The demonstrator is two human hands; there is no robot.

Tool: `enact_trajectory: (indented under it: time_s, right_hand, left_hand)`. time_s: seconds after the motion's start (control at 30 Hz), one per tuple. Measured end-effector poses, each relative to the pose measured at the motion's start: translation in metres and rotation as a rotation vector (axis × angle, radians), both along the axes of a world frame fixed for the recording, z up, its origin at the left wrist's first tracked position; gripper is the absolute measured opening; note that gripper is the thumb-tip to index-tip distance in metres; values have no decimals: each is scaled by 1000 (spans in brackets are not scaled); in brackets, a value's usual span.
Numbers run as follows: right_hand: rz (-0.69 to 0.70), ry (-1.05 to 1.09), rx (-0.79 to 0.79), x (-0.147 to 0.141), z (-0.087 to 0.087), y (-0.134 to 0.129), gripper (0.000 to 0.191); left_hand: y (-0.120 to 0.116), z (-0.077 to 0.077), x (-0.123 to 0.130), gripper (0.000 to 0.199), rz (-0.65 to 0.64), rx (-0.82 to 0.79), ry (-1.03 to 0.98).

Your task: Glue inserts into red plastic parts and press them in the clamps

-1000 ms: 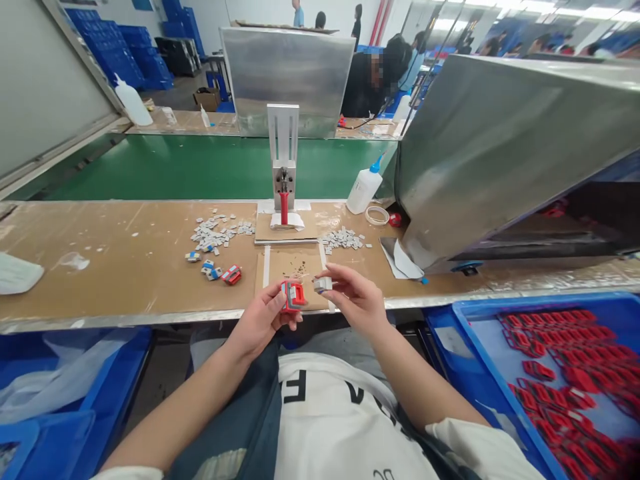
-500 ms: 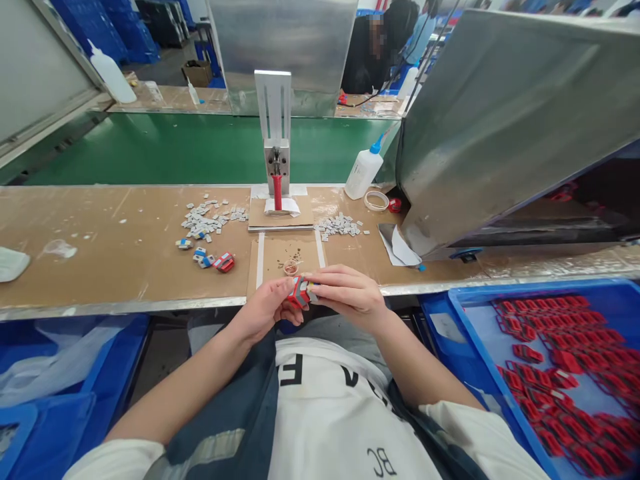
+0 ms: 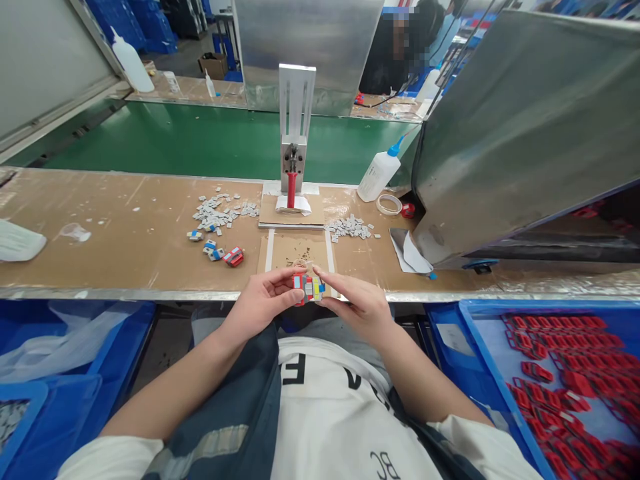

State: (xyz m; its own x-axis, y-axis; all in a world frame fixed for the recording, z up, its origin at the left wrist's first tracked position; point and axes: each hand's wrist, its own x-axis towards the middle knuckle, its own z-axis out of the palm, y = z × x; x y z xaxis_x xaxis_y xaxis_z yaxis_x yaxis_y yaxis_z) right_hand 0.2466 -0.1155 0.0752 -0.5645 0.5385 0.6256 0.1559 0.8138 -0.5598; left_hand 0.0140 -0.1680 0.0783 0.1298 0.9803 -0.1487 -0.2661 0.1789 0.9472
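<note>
A small red toy car (image 3: 300,281) with a grey middle and a yellow-and-blue end is held above the table's front edge. My left hand (image 3: 267,293) grips its red end, thumb on top and fingers behind. At the yellow-and-blue end, the thumb and fingertips of my right hand (image 3: 357,300) close in from both sides. To the left on the table lie another red toy car (image 3: 233,257) and several small white-and-blue pieces (image 3: 213,250). Behind the held car, a small ring and dark crumbs lie on the cardboard, the ring partly hidden.
A press with a red handle (image 3: 291,190) stands mid-table, between piles of small grey pieces (image 3: 215,213) (image 3: 350,228). A squeeze bottle (image 3: 379,177) and tape roll (image 3: 389,205) are to its right. A metal housing (image 3: 500,133) overhangs the right. A blue tray (image 3: 473,333) holds red parts.
The toy car has been turned, so its yellow-and-blue end now shows. My right hand's fingers have drawn back from over it toward its sides. The view has shifted slightly left.
</note>
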Motion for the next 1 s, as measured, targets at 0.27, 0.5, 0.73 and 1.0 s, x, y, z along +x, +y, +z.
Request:
enact_trajectory:
  time_s: [0.27,0.5,0.73,1.0]
  right_hand:
    - [75,1,125,3,-5,9,67]
    - [57,-98,77,6,-5,8,85]
    - [-234,-58,-82,13,-13,-10,67]
    - [-973,274,-386,221,-41,55,58]
  left_hand:
    - [2,0,1,60,-43,16,71]
    - [11,-5,11,60,-8,-37,14]
    - [27,-9,48,62,-156,-23,81]
    - [15,-20,8,37,-251,77,517]
